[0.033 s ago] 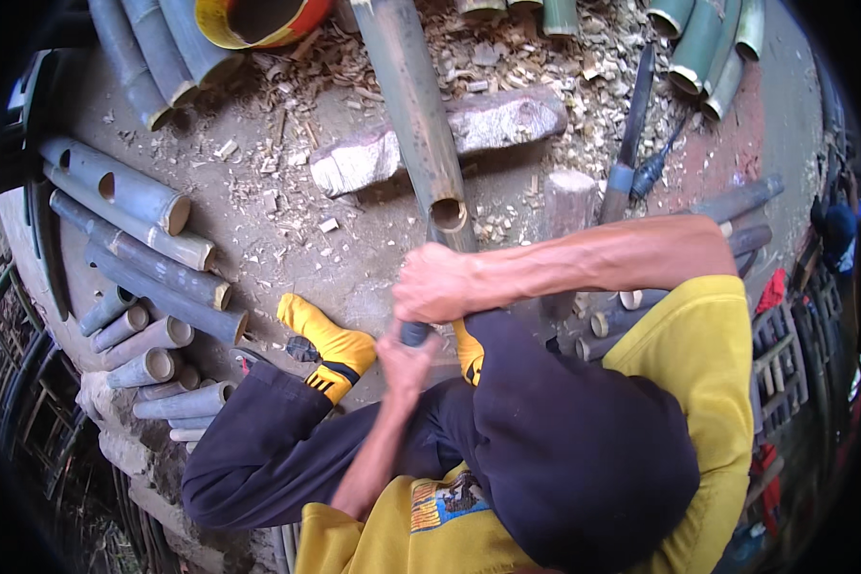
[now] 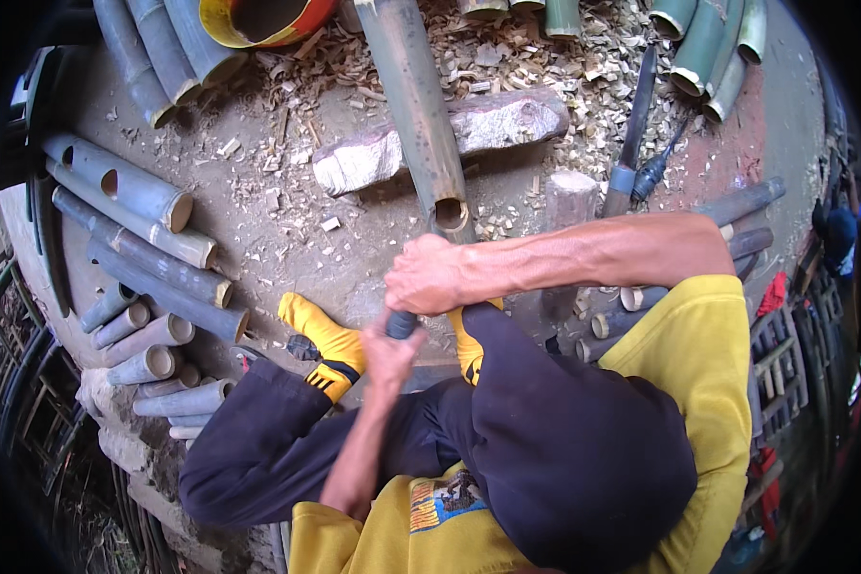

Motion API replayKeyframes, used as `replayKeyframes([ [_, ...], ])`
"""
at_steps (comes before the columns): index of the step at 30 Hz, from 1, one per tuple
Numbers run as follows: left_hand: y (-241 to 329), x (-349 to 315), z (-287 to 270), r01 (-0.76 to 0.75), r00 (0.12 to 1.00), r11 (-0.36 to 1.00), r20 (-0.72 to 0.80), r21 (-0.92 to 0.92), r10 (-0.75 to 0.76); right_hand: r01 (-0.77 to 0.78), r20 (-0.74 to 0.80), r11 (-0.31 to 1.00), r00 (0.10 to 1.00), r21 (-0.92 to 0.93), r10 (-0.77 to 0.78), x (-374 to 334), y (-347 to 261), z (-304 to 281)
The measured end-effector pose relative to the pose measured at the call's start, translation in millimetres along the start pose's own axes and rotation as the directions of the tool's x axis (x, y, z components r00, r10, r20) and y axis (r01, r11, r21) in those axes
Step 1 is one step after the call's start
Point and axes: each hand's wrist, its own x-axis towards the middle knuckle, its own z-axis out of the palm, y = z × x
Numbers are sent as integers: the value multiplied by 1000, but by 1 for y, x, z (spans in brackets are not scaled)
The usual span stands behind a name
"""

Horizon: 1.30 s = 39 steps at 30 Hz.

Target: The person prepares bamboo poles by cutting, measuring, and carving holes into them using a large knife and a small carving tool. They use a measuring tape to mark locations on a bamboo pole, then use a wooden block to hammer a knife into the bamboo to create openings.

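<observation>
A long green-grey bamboo pole [image 2: 413, 115] slopes toward me across a rough wooden block [image 2: 512, 120], its open end facing my hands. Just below that end, my right hand [image 2: 430, 275] is closed in a fist around a tool. The dark round handle [image 2: 402, 324] of this tool sticks out beneath the fist. My left hand [image 2: 388, 356] wraps the handle's lower part, closer to my body. My fingers and forearm hide the tool's front part, so its kind cannot be made out. Both hands are between my yellow-socked feet.
Cut bamboo tubes [image 2: 153, 239], some with holes, lie in rows at left. More green bamboo [image 2: 703, 48] rests at far right. Wood shavings [image 2: 488, 67] cover the ground beyond the block. A long blade [image 2: 636, 115] leans by a stump [image 2: 572, 196]. A yellow-red bucket [image 2: 268, 19] stands far left.
Both hands have shifted slightly left, the left one also a little toward me, and more of the dark handle shows between them. The bamboo pole stays nearly in place.
</observation>
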Motion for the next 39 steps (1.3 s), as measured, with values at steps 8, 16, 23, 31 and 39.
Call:
replayKeyframes([
  [8,133,47,-103,-318,947,563,278,762,160,-188,-504,921,790,343,349,3,-5,-11],
  [16,240,86,-73,-616,689,-224,655,755,311,-85,-779,837,325,541,537,-3,7,3],
  [23,231,135,-71,-764,595,-265,801,588,63,-56,-669,700,251,712,700,16,4,18],
  [31,27,7,-23,32,974,925,194,378,-113,-28,-154,995,987,94,42,-16,0,27],
  [39,-6,-15,18,-92,993,995,-75,37,95,-36,73,998,996,-58,40,0,-11,9],
])
